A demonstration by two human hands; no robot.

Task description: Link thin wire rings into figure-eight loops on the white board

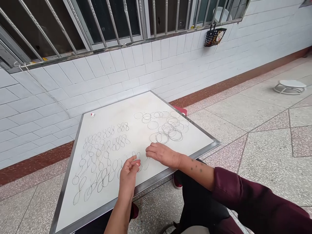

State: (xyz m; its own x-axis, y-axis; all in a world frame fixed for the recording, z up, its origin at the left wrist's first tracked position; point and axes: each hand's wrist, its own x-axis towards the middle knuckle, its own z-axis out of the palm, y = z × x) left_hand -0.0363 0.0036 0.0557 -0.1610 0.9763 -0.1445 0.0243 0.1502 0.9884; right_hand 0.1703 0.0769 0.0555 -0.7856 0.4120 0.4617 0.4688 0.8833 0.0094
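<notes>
Over the near part of a white board table, my left hand [129,169] is pinched, thumb against fingers, at a thin dark wire loop. Just to its right, my right hand [162,153] is closed, palm down, with a thin wire curve [147,165] hanging under its fingertips. The wire is so fine that its full shape between the hands cannot be made out. Left of my hands lie rows of wire loops twisted into figure-eights [103,177]. Beyond my right hand is a cluster of plain round wire rings [168,131], several overlapping.
The table [143,105] has a metal edge and stands close to a white tiled wall [117,83]. A tiny white and red object [93,115] sits at its far left corner. A white stool [290,85] is on the floor at right. A bag [214,36] hangs from the window bars.
</notes>
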